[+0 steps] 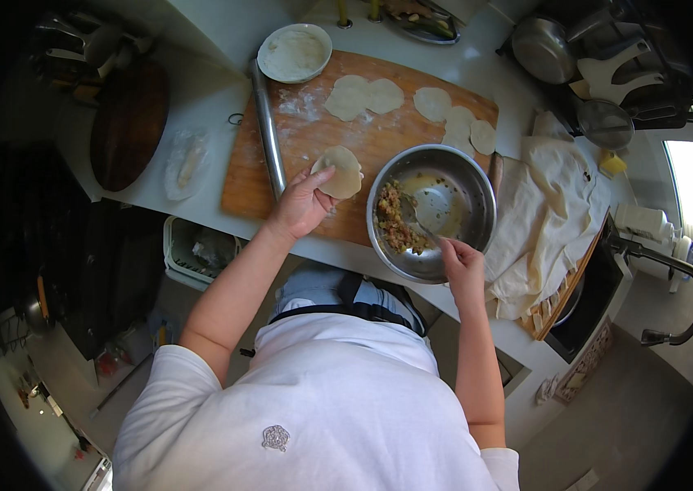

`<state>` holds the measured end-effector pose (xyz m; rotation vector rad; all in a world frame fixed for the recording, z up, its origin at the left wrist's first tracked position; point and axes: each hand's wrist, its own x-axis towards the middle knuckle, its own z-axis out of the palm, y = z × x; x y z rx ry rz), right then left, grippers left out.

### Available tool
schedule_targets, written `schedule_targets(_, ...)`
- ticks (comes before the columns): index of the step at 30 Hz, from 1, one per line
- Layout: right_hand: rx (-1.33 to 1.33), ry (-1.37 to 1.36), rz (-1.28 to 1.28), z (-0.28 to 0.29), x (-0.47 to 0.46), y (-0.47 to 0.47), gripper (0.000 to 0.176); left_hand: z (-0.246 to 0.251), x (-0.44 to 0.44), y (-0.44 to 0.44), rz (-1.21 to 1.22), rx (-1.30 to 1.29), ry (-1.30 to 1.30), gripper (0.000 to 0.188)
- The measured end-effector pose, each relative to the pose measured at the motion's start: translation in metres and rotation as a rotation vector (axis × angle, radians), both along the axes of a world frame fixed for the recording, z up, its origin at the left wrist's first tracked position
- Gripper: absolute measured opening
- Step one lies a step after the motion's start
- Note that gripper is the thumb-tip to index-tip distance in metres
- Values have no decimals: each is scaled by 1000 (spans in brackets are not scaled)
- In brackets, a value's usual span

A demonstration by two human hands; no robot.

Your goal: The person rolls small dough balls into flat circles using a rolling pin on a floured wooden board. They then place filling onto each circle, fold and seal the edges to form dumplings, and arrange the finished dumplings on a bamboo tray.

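Note:
My left hand (304, 204) holds a round dough wrapper (339, 173) above the wooden board (242, 184), thumb on its upper face. In my right hand (464, 264) is the handle of a metal spoon (423, 226). The spoon reaches into a steel mixing bowl (472, 184), its head by the chopped filling (398, 221) heaped along the bowl's left side. Several flat wrappers lie toward the board's far right, among them one wrapper (432, 104) by itself and a small one (482, 136) near the edge.
A steel rolling pin (268, 132) lies along the board's left side, below a bowl of flour (295, 54). Cream cloth (543, 221) covers a wooden tray (533, 328) beside the sink (598, 307). A plastic bag (186, 164) rests left; a bin (174, 258) stands below the counter edge.

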<state>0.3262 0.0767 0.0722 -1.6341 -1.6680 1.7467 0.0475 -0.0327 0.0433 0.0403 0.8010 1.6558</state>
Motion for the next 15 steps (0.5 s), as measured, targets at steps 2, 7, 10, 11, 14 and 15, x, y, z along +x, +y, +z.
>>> schedule_targets(2,47,-12,25,2,0,-2,26,-3,3,0,3,-23,-24,36)
schedule_targets(7,136,-55,166,6,-7,-7,27,-8,16,2,12,-31,-75,36)
schedule_targets(10,-33,-29,86,0,-8,-3,21,-9,20,2,48,-63,-87,38)
schedule_targets(11,-171,40,37,-1,-8,1,19,-8,21,2,57,-75,-86,39)
schedule_targets(14,-474,183,-78,-2,-1,9,16,1,18,5,9,-3,-43,43)
schedule_targets(15,-499,195,-94,-1,-1,10,15,4,17,4,10,6,-28,43)
